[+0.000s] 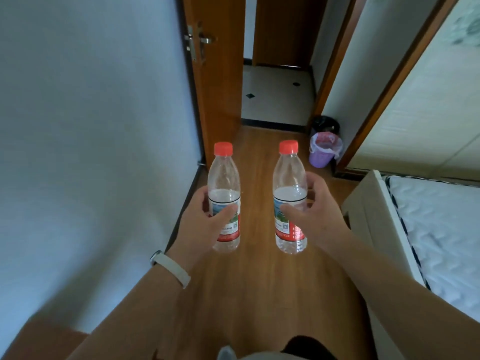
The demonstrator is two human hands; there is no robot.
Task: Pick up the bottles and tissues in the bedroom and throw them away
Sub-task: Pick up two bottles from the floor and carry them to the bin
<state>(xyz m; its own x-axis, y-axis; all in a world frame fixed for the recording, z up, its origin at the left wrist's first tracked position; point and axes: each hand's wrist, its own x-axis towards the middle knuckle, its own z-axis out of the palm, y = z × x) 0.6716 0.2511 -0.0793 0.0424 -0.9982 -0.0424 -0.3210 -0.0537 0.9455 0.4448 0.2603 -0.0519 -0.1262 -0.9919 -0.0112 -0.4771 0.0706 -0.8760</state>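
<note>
Up ahead and off to the right, by the doorframe, sits the purple bin (324, 152) w/ a pale liner, and that's the target. A second, darker bin (326, 124) stands just behind it, touching or nearly so; can't tell which.

Both hands are loaded. Left hand (205, 222) is wrapped round the left bottle (224, 196) at label height, thumb across the front. Right hand (314, 203) is clamped on the right bottle (289, 198) the same way, fingers curling round the far side. Bottles are upright, red caps on top, long axes vertical, side by side w/ a clear gap between them. Each looks roughly half full of water, so expect some weight and slosh.

Key relation: the bin lies fwd and right of both hands, beyond the bottles, on the wood floor (259, 281) between the bed (428, 229) corner and the doorway. Right hand is the nearer one, near enough straight up the line to the bin; left has to cross over or wait its turn.

My read: carry phase, pick-up done for the bottles, drop not yet made. Bin mouth looks narrow vs two bottles at once, so I'd go right first, then left. No tissues visible anywhere in view, so that part of the job can't be judged from here.
</note>
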